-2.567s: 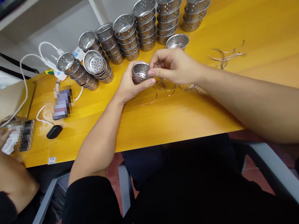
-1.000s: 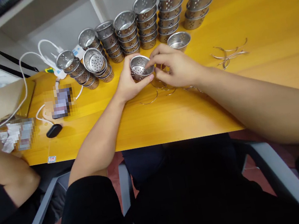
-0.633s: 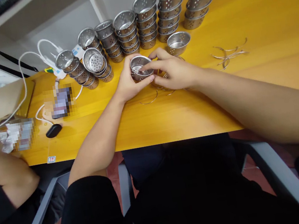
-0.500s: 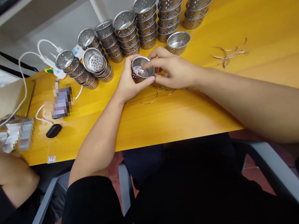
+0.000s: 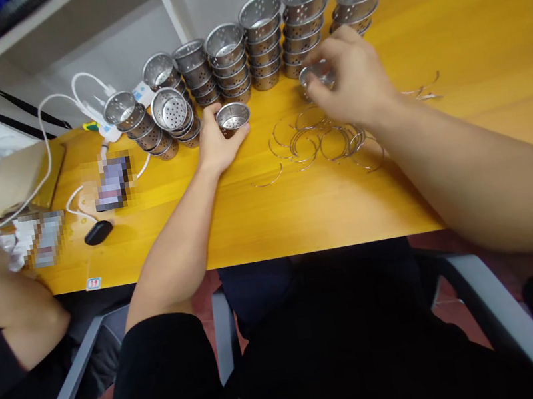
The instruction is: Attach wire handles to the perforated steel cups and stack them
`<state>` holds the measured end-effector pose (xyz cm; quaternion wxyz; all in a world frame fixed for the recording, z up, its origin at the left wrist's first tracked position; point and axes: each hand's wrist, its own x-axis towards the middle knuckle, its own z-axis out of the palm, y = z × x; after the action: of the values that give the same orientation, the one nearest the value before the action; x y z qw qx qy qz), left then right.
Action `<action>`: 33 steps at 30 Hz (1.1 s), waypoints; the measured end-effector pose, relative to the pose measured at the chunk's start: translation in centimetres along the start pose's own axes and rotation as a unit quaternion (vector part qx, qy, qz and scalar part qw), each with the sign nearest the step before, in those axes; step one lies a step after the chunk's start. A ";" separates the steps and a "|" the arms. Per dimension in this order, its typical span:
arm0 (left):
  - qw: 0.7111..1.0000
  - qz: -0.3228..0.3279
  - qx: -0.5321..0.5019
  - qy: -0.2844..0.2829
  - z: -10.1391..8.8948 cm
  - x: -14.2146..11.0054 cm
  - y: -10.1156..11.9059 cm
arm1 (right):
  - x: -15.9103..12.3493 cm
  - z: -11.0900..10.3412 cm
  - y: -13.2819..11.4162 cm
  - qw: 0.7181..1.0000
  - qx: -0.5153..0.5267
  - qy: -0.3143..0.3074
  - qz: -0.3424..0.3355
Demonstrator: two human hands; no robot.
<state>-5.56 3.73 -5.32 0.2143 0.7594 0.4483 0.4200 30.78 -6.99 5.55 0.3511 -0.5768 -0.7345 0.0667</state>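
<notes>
My left hand (image 5: pixel 217 141) is wrapped round a small perforated metal cup (image 5: pixel 233 118), which sits low at the table with its mouth up. To the right, my right hand (image 5: pixel 352 74) grips the rim of a second perforated cup (image 5: pixel 307 84), thumb on the near side and fingers over the far side. That cup is partly hidden by the hand and slightly blurred. Between and below my hands lie several thin curved metal wires (image 5: pixel 316 144), loose and overlapping on the table.
Stacks of perforated cups (image 5: pixel 228 60) line the back of the wooden table (image 5: pixel 300 221). To the left are a phone (image 5: pixel 113 182), a black oval object (image 5: pixel 98 233), white cables and a power strip (image 5: pixel 109 131). Another person's arm (image 5: pixel 18 293) rests at the far left.
My right hand has left the cup in my left hand and moved right and back to the second cup. My left hand has shifted its cup slightly left. More wires are now visible.
</notes>
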 end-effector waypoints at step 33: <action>0.974 0.201 0.054 -0.089 1.0 -0.2 4.2 | -2.4 1.2 -4.8 0.970 0.040 -0.105 -0.214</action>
<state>-2.70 1.54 -3.03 0.1230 0.8788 0.2877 0.3602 26.49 -10.29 6.03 0.3005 -0.3816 -0.8705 0.0799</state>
